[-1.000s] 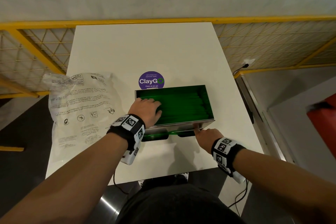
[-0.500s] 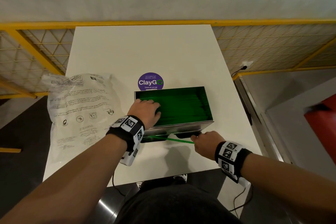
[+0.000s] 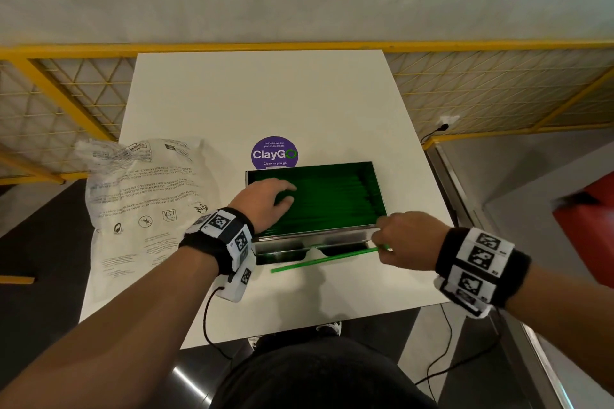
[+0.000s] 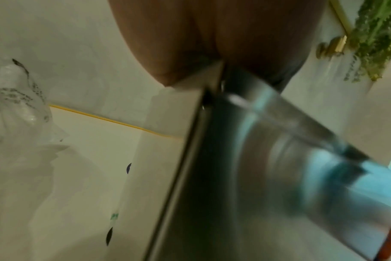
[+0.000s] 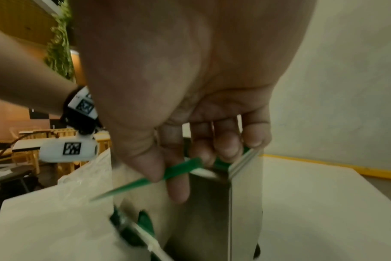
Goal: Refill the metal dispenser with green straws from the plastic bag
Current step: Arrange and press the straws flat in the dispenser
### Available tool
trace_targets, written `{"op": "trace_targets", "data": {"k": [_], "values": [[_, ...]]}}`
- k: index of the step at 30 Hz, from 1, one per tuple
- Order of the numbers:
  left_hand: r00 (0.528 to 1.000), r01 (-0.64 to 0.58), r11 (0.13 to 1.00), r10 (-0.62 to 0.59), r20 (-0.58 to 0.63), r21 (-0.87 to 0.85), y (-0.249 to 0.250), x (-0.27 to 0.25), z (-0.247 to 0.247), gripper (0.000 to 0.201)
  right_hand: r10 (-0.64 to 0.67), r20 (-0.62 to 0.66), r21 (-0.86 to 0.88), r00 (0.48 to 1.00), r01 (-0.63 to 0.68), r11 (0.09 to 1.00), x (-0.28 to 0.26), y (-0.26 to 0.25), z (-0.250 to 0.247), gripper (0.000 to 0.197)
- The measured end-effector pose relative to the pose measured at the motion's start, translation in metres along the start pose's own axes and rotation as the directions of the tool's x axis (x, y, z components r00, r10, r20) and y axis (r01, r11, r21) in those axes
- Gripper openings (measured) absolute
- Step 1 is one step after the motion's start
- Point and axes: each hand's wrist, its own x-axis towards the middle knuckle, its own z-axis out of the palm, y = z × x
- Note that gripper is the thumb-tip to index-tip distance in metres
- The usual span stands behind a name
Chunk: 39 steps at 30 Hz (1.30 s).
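The metal dispenser [image 3: 312,237] stands on the white table [image 3: 265,100], its open top filled with green straws [image 3: 335,199]. My left hand [image 3: 269,201] lies flat on the straws at the box's left end, fingers spread. My right hand [image 3: 403,241] is at the box's front right corner and pinches one green straw [image 3: 324,261] between thumb and forefinger. That straw slants down to the left in front of the dispenser's slots. The right wrist view shows the pinched straw [image 5: 145,180] and the dispenser's corner [image 5: 230,194]. The crumpled plastic bag [image 3: 143,202] lies flat to the left.
A round purple ClayGo sticker [image 3: 274,153] sits on the table behind the dispenser. A yellow mesh railing [image 3: 498,90] runs behind and beside the table. A red object [image 3: 588,226] is at the right edge. The table's near edge is close to my body.
My right hand has drawn one green straw out of the dispenser's front and lifted it up toward the right corner. The left hand has stayed on the straws.
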Motion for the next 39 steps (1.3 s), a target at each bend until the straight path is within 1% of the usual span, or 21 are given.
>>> {"op": "trace_targets", "data": {"k": [3, 6, 10, 12, 15, 17, 19, 21, 23, 25, 26, 28, 30, 31, 32, 34, 37, 39], "values": [[0.994, 0.005, 0.983, -0.025, -0.109, -0.184, -0.003, -0.001, -0.01, 0.026, 0.029, -0.013, 0.042, 0.999, -0.029, 0.999, -0.013, 0.014, -0.024, 0.031], [0.978, 0.037, 0.954, -0.096, -0.184, -0.298, -0.009, -0.003, -0.023, 0.021, 0.1, -0.057, 0.126, 0.993, -0.092, 0.988, -0.019, 0.033, -0.045, 0.026], [0.96, 0.026, 0.933, -0.123, -0.253, -0.359, -0.012, -0.004, -0.037, 0.018, 0.21, -0.161, 0.185, 0.964, -0.179, 0.966, -0.007, 0.054, -0.052, 0.023], [0.96, 0.018, 0.937, -0.114, -0.255, -0.35, -0.006, -0.005, -0.041, 0.02, 0.224, -0.152, 0.22, 0.963, -0.188, 0.957, 0.011, 0.054, -0.046, 0.024], [0.981, 0.022, 0.971, -0.068, -0.182, -0.239, 0.003, -0.007, -0.04, 0.025, 0.193, -0.133, 0.222, 0.972, -0.161, 0.962, 0.035, 0.044, -0.033, 0.025], [0.995, 0.022, 0.987, -0.038, -0.096, -0.162, 0.006, -0.009, -0.036, 0.028, 0.166, -0.184, 0.194, 0.969, -0.13, 0.972, 0.043, 0.04, -0.028, 0.028], [0.999, 0.04, 0.99, -0.042, -0.014, -0.134, 0.004, -0.011, -0.033, 0.03, 0.151, -0.205, 0.128, 0.967, -0.127, 0.984, 0.048, 0.039, -0.026, 0.028], [0.996, 0.057, 0.996, -0.052, 0.067, -0.069, 0.003, -0.012, -0.03, 0.032, 0.157, -0.168, 0.067, 0.973, -0.147, 0.987, 0.051, 0.034, -0.024, 0.025], [0.992, 0.03, 0.997, -0.038, 0.121, 0.067, 0.003, -0.011, -0.027, 0.034, 0.151, -0.14, 0.002, 0.978, -0.153, 0.988, 0.055, 0.025, -0.021, 0.023], [0.987, -0.006, 0.978, -0.028, 0.159, 0.207, 0.004, -0.009, -0.024, 0.034, 0.133, -0.1, -0.064, 0.986, -0.14, 0.988, 0.06, 0.016, -0.015, 0.027], [0.984, -0.02, 0.967, -0.026, 0.174, 0.255, 0.005, -0.008, -0.023, 0.033, 0.134, -0.081, -0.065, 0.988, -0.139, 0.988, 0.062, 0.013, -0.012, 0.028], [0.981, -0.029, 0.954, -0.03, 0.192, 0.297, 0.009, -0.005, -0.02, 0.032, 0.139, -0.11, 0.003, 0.984, -0.139, 0.99, 0.062, 0.01, -0.01, 0.03], [0.977, -0.021, 0.951, -0.046, 0.209, 0.308, 0.013, -0.004, -0.016, 0.033, 0.131, -0.152, 0.163, 0.98, -0.106, 0.981, 0.062, 0.008, -0.011, 0.027], [0.972, -0.016, 0.946, -0.062, 0.228, 0.324, 0.015, -0.004, -0.014, 0.034, 0.122, -0.112, 0.258, 0.986, -0.09, 0.962, 0.063, 0.006, -0.012, 0.025], [0.964, -0.013, 0.937, -0.08, 0.252, 0.35, 0.016, -0.004, -0.012, 0.035, 0.105, -0.039, 0.328, 0.994, -0.087, 0.941, 0.063, 0.004, -0.013, 0.025], [0.953, -0.02, 0.917, -0.103, 0.285, 0.398, 0.018, -0.003, -0.008, 0.036, 0.081, 0.087, 0.368, 0.993, -0.108, 0.923, 0.067, 0.002, -0.014, 0.031], [0.954, -0.02, 0.89, -0.119, 0.274, 0.455, 0.018, -0.001, -0.004, 0.03, 0.118, 0.141, 0.383, 0.983, -0.164, 0.909, 0.076, 0.006, -0.013, 0.036], [0.959, -0.008, 0.874, -0.13, 0.25, 0.486, 0.018, -0.001, -0.002, 0.03, 0.138, 0.126, 0.395, 0.982, -0.178, 0.901, 0.08, 0.008, -0.012, 0.037]]}}
